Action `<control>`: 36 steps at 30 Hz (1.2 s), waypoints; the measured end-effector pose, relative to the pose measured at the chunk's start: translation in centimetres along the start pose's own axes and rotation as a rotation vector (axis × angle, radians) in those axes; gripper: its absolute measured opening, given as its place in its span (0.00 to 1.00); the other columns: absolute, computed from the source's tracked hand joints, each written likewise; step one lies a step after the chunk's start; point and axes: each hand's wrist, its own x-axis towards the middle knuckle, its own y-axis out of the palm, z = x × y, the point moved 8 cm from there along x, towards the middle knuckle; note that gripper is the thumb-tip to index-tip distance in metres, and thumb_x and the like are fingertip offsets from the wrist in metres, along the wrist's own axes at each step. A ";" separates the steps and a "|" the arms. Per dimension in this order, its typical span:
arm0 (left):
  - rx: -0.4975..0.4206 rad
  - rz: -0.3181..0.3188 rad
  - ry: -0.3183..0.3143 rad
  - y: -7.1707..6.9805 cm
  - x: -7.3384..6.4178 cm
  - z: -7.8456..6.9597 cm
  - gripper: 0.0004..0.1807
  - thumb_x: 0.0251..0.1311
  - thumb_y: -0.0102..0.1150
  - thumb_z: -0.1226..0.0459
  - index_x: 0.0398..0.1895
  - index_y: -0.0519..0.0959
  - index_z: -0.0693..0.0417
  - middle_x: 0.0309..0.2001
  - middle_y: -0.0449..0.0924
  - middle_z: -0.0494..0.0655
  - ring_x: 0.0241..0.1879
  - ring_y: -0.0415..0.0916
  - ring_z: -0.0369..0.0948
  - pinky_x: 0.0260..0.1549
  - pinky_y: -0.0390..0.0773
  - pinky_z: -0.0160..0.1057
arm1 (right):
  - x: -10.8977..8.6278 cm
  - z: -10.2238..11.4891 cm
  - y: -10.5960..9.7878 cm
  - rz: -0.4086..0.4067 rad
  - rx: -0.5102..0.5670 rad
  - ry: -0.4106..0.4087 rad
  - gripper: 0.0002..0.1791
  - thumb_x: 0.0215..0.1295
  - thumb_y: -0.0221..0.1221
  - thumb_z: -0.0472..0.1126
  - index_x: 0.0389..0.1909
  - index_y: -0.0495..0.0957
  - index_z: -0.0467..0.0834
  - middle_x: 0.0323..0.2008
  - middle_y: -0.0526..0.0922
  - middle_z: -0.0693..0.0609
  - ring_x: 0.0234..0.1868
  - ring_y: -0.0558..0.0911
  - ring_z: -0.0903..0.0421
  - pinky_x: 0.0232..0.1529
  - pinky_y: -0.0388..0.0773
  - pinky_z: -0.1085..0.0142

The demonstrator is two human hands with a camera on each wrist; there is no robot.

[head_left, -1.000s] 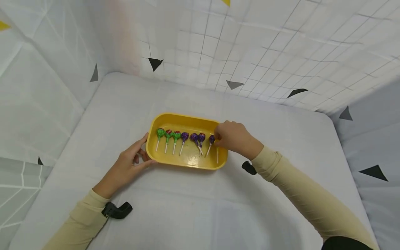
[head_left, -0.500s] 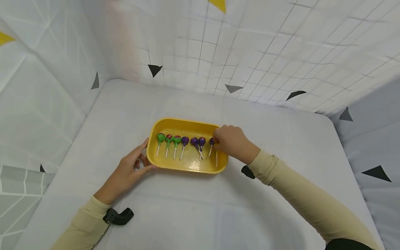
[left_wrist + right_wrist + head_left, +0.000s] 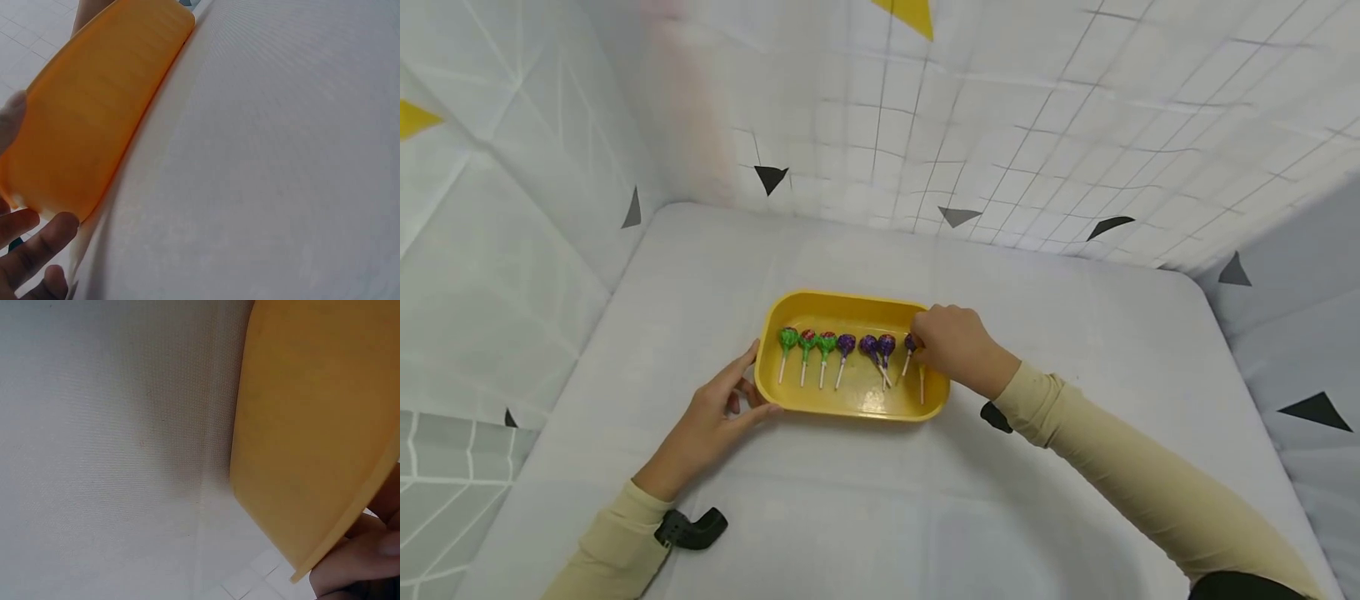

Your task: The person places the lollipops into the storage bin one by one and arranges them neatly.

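Note:
A yellow tray (image 3: 842, 413) lies on the white surface, holding a row of lollipops. Three green-wrapped lollipops (image 3: 807, 340) are at the left; several purple-wrapped lollipops (image 3: 846, 343) follow to the right, two with crossed sticks. My left hand (image 3: 707, 425) grips the tray's left end, thumb at its near corner and fingers against the end wall (image 3: 50, 194). My right hand (image 3: 962, 348) reaches over the right rim, curled fingers pinching the rightmost lollipop (image 3: 922, 390). Its stick shows below the hand, while its head is hidden. A purple lollipop (image 3: 910, 343) sits right beside those fingertips.
White cloth (image 3: 865, 508) covers the table around the tray. A gridded white curtain (image 3: 1000, 108) hangs behind, with pale panels (image 3: 497, 208) on the left side. Black wrist mounts (image 3: 692, 529) stick out from both sleeves.
The head view has shifted, so the tray and hands appear slightly lower. Both hands keep nearly the same places at the tray, and the lollipop row looks unchanged.

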 end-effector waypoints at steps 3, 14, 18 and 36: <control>0.005 -0.002 -0.001 -0.1 0.0 0.1 0.52 0.61 0.74 0.58 0.83 0.54 0.51 0.36 0.80 0.39 0.33 0.70 0.34 0.34 0.75 0.32 | 0.1 0.0 0.1 0.004 -0.003 0.010 0.10 0.64 0.71 0.43 0.29 0.81 0.44 0.27 0.81 0.51 0.27 0.75 0.53 0.25 0.71 0.65; 0.004 -0.002 -0.022 -0.4 -0.1 0.6 0.53 0.60 0.74 0.56 0.84 0.53 0.49 0.36 0.81 0.39 0.33 0.70 0.35 0.35 0.74 0.32 | 0.5 0.3 0.2 -0.005 0.013 0.024 0.11 0.65 0.70 0.42 0.27 0.79 0.45 0.25 0.80 0.51 0.25 0.74 0.54 0.24 0.68 0.66; 0.010 -0.007 -0.018 -0.5 -0.1 0.6 0.52 0.61 0.74 0.56 0.83 0.54 0.49 0.36 0.81 0.38 0.33 0.71 0.36 0.35 0.75 0.32 | 0.6 0.4 0.2 -0.012 0.014 0.023 0.12 0.65 0.70 0.42 0.25 0.78 0.45 0.24 0.79 0.52 0.25 0.74 0.54 0.23 0.67 0.66; 0.007 -0.006 -0.029 -0.5 -0.5 1.0 0.52 0.60 0.74 0.56 0.84 0.54 0.49 0.36 0.81 0.38 0.33 0.71 0.35 0.35 0.75 0.32 | 0.2 0.5 0.5 -0.034 0.040 0.030 0.12 0.64 0.70 0.42 0.24 0.79 0.46 0.22 0.78 0.52 0.24 0.73 0.54 0.23 0.66 0.65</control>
